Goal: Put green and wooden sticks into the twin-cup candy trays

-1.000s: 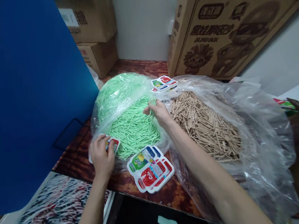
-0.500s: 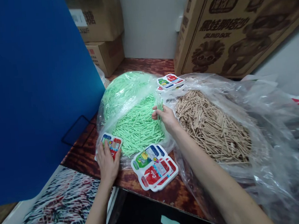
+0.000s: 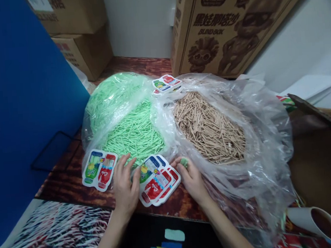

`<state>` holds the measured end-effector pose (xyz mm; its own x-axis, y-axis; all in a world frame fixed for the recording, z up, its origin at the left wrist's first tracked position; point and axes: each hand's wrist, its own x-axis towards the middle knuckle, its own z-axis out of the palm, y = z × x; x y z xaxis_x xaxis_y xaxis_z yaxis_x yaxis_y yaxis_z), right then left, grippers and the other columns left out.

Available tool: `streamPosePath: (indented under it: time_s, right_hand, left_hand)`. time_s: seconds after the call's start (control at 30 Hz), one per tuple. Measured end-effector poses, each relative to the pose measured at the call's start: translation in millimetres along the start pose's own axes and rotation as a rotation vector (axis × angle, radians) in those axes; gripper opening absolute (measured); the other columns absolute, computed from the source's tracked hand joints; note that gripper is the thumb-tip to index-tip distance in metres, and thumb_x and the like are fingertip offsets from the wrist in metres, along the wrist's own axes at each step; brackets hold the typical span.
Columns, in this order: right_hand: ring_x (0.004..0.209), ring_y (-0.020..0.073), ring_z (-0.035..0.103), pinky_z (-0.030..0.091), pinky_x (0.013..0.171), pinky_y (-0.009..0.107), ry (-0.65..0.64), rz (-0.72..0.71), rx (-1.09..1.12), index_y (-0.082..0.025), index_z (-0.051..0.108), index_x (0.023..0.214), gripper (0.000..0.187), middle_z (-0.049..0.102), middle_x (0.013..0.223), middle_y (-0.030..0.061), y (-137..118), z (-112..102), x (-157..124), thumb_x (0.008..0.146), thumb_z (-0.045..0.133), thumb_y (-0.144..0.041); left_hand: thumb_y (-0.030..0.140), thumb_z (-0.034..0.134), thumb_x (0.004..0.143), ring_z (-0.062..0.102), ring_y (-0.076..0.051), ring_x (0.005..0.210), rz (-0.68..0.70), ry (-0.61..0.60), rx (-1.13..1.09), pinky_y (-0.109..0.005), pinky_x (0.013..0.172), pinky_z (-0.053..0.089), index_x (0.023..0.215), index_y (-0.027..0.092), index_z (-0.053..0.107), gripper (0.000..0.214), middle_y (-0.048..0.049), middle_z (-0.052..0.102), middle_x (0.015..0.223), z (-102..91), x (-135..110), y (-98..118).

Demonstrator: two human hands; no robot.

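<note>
My left hand (image 3: 126,186) lies with fingers spread on the left edge of a stack of bottle-printed cards (image 3: 158,179) at the table's front. My right hand (image 3: 190,176) is closed around a small bundle of green sticks (image 3: 184,162), just right of that stack. A single printed card (image 3: 99,170) lies flat to the left of my left hand. Behind them, an open clear bag holds a heap of green sticks (image 3: 133,132). A second clear bag beside it holds tan wooden sticks (image 3: 210,128).
More printed cards (image 3: 166,83) rest on top of the bags at the back. A blue board (image 3: 17,101) stands on the left. Cardboard boxes (image 3: 231,19) line the wall. A paper cup (image 3: 319,223) lies at the lower right. Wooden table edge (image 3: 73,192) runs in front.
My right hand came back from the green heap to the table front with a bundle of sticks. My left hand left the single card and moved right onto the card stack.
</note>
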<state>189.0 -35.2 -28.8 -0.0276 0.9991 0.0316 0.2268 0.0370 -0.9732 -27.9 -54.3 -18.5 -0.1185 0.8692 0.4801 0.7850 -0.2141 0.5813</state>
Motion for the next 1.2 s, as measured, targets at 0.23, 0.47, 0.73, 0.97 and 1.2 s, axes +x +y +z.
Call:
streamPosePath:
  time_s: [0.23, 0.47, 0.73, 0.97, 1.2]
  right_hand:
    - [0.086, 0.0193, 0.062, 0.046, 0.082, 0.031, 0.013, -0.004, -0.010, -0.021, 0.059, 0.095, 0.019, 0.065, 0.087, 0.0036, 18, -4, -13, 0.093, 0.043, -0.032]
    - [0.081, 0.0179, 0.062, 0.048, 0.081, 0.032, 0.187, 0.074, 0.181, -0.020, 0.058, 0.089, 0.020, 0.066, 0.083, 0.0033, 18, -18, -31, 0.093, 0.047, -0.037]
    - [0.094, 0.0247, 0.065, 0.050, 0.085, 0.041, 0.215, 0.125, -0.173, -0.019, 0.061, 0.098, 0.035, 0.069, 0.101, 0.0109, 35, -51, -33, 0.093, 0.042, -0.048]
    - [0.102, 0.0243, 0.062, 0.047, 0.092, 0.042, 0.164, 0.002, -0.314, -0.020, 0.062, 0.107, 0.033, 0.068, 0.107, 0.0099, 37, -69, -30, 0.096, 0.038, -0.039]
    - [0.109, 0.0241, 0.057, 0.045, 0.096, 0.044, 0.338, -0.101, -0.295, -0.020, 0.062, 0.101, 0.027, 0.061, 0.112, 0.0128, 32, -54, -52, 0.096, 0.038, -0.032]
  left_hand:
    - [0.018, 0.050, 0.091, 0.058, -0.023, 0.107, 0.112, -0.211, -0.181, -0.043, 0.093, 0.047, 0.105, 0.021, 0.060, 0.018, -0.0090, 0.064, 0.111, 22.0, -9, 30]
    - [0.013, 0.046, 0.092, 0.060, -0.021, 0.093, 0.201, -0.384, -0.282, -0.038, 0.084, 0.049, 0.099, 0.019, 0.062, 0.019, -0.0077, 0.068, 0.096, 34.4, -14, 59]
    - [0.013, 0.049, 0.087, 0.055, -0.027, 0.114, 0.381, -0.526, -0.055, -0.054, 0.105, 0.034, 0.113, 0.018, 0.061, 0.028, -0.0120, 0.065, 0.116, 76.2, -6, 44]
    - [0.007, 0.044, 0.086, 0.054, -0.026, 0.112, 0.405, -0.470, -0.051, -0.049, 0.099, 0.042, 0.123, 0.017, 0.054, 0.039, -0.0139, 0.058, 0.125, 75.3, 10, 58]
    - [0.003, 0.039, 0.087, 0.056, -0.023, 0.102, 0.787, -0.632, 0.092, -0.036, 0.083, 0.048, 0.138, 0.019, 0.038, 0.054, -0.0133, 0.051, 0.131, 104.4, 62, 80]
